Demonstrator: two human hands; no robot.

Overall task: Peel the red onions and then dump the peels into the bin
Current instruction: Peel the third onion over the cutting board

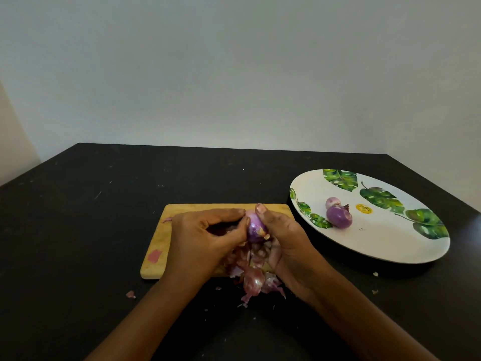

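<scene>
Both hands are at work over the wooden cutting board (160, 230), which lies at the middle of the dark surface (91, 230), towards its near edge. The right hand (283, 238) grasps the red onion (255, 227) from the right, thumb up along its top. The left hand (208, 230) has its fingers curled in, thumb and fingertips pinching at the onion's left side, apparently working at a last bit of skin. The onion looks glossy and mostly bare, so this one seems nearly done. Below the hands a heap of peels (253, 278) spills off the board's near edge onto the surface. Loose scraps lie apart from it: a pink scrap (154, 255) near the board's near left corner and another scrap (131, 294) on the surface just off that corner. Two peeled onions (339, 216) sit touching each other on the leaf-patterned plate (390, 251) towards the right edge of the surface. The bin is not in view. The main risk is a slick, round onion squirting out of the grip if the pinch pulls hard, then rolling towards the near edge. A fingernail digging too deep would tear off good flesh with the skin. When the dumping comes, the heap overhanging the board is likely to shed flakes, and the scattered scraps are easy to miss.
</scene>
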